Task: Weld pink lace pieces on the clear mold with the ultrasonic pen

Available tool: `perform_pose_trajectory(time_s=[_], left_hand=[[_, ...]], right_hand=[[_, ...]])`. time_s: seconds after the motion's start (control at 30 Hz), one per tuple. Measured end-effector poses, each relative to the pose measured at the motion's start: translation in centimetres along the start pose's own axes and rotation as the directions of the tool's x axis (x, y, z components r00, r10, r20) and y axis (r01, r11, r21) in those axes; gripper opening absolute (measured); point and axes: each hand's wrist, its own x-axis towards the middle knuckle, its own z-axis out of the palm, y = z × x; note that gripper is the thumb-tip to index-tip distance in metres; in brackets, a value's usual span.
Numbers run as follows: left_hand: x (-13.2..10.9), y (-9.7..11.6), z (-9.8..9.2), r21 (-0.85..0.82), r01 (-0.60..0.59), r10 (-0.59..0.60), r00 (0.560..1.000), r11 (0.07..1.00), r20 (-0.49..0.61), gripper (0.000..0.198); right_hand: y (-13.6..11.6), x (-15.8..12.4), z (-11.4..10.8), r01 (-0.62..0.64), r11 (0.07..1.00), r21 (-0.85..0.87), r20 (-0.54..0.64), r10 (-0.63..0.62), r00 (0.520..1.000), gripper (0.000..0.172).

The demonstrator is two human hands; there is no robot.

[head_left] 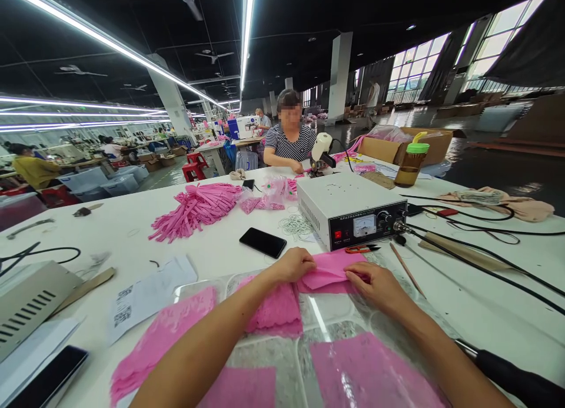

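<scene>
Between my two hands is a pink fabric piece (330,269), slightly lifted over more pink fabric. My left hand (293,264) has its fingers closed on the left edge of the piece. The fingers of my right hand (371,282) pinch its right edge. Below my left hand sits a stack of pink fabric pieces (276,314) with wavy edges. A second pink stack (163,343) lies to the left of my left forearm. Nearer to me, pink fabric (371,372) rests under a clear plastic sheet. Orange-handled thread snips (359,249) lie just beyond the piece.
A white control box (353,202) with a dial stands ahead, its black cables running right. A black phone (263,242) and a pile of pink strips (198,208) lie left of it. Across the table a co-worker (290,137) sits at a machine (321,152). A black-handled tool (507,370) is at right.
</scene>
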Motion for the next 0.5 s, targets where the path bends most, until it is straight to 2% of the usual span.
perform_pose_trajectory(time_s=[0.27, 0.37, 0.5], left_hand=[[0.1, 2.1, 0.1, 0.1, -0.065, 0.073, 0.994, 0.993, -0.081, 0.029], [0.0, 3.0, 0.1, 0.131, -0.094, 0.107, 0.99, 0.987, -0.094, 0.028], [-0.2, 3.5, 0.1, 0.107, -0.106, 0.12, 0.984, 0.989, -0.131, 0.027]], right_hand=[[-1.9, 0.6, 0.3, 0.134, 0.985, -0.107, -0.175, -0.152, 0.973, 0.029], [-3.2, 1.3, 0.6, 0.184, 0.976, -0.114, -0.179, -0.203, 0.963, 0.026], [-4.1, 2.0, 0.6, 0.192, 0.978, -0.078, -0.182, -0.203, 0.962, 0.02]])
